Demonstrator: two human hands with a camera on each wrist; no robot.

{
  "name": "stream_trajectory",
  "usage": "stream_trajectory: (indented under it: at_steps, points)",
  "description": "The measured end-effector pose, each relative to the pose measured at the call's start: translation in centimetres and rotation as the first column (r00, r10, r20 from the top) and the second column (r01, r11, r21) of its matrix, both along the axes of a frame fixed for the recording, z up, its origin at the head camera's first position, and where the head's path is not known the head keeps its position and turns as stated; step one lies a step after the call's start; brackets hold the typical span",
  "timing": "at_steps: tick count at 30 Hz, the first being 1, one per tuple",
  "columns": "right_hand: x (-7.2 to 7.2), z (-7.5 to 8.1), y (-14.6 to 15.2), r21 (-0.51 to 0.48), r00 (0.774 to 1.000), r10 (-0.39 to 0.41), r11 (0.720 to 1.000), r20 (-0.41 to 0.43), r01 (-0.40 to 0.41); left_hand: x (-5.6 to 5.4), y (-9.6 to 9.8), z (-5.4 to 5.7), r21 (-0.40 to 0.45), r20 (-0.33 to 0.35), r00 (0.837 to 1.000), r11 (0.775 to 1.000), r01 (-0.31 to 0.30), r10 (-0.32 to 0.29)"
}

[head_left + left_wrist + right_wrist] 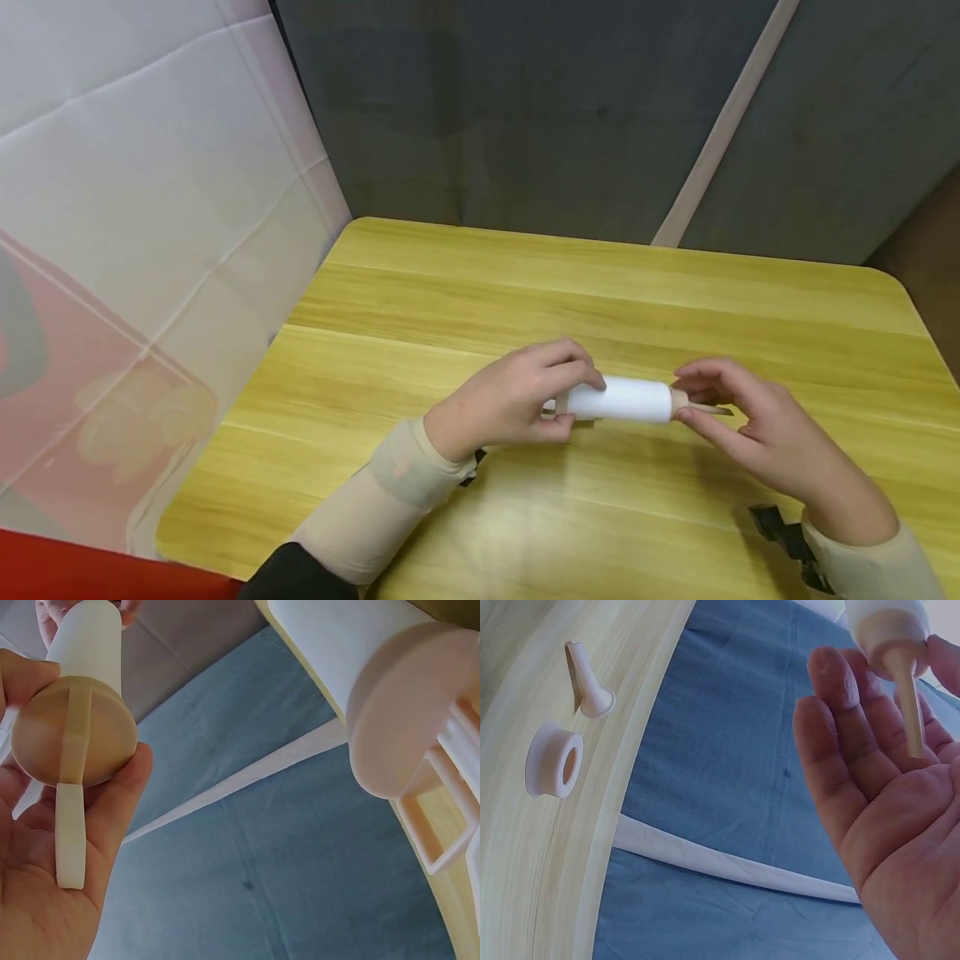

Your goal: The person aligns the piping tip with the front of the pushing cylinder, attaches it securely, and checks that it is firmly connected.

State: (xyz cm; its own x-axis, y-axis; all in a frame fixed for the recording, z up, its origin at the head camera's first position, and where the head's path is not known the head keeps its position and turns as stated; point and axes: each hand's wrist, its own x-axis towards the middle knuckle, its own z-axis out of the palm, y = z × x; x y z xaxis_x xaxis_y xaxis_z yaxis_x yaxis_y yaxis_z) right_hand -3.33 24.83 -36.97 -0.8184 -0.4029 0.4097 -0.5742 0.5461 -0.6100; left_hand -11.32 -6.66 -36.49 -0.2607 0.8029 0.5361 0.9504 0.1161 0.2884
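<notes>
A syringe-like white tube (626,399) lies level between my two hands, just above the table. My left hand (517,396) grips its left end, thumb below and fingers over the top. In the left wrist view that end has a round beige cap (37,739) with a ridge and a pale tab (70,836). A slim, tapered beige nozzle (909,701) sticks out of the tube's other end. My right hand (772,433) pinches the nozzle's base between thumb and fingers, its other fingers spread in the right wrist view. How the nozzle is fastened is hidden.
On the wooden table (390,300), the right wrist view shows a flanged beige nozzle (589,682) and a beige ring (555,759). Close in the left wrist view stands another white cylinder (337,645) with a beige looped end (405,705). Dark fabric (525,108) borders the back.
</notes>
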Motion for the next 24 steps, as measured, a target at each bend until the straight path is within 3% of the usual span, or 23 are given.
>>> stream_trajectory:
  at_steps: [4,14,19,24]
  points:
    - [0.18,0.0,0.17,-0.02,1.0,0.014,1.0,0.014,-0.014,0.12,0.02,0.0,0.0,0.021,1.0,1.0,0.007,-0.007]
    - [-0.49,-0.59,0.49,-0.071,0.984,0.108,0.99,-0.141,-0.119,0.07,0.15,0.16,-0.001,0.026,1.0,1.0,-0.004,0.004]
    - [-0.72,-0.79,0.27,-0.079,0.97,0.116,0.988,-0.213,-0.135,0.14,0.15,0.2,-0.007,0.022,1.0,1.0,-0.004,0.004]
    - [-0.51,-0.54,0.39,-0.049,0.979,0.098,0.993,-0.177,-0.109,0.17,0.13,0.21,-0.011,0.021,1.0,1.0,0.007,-0.007]
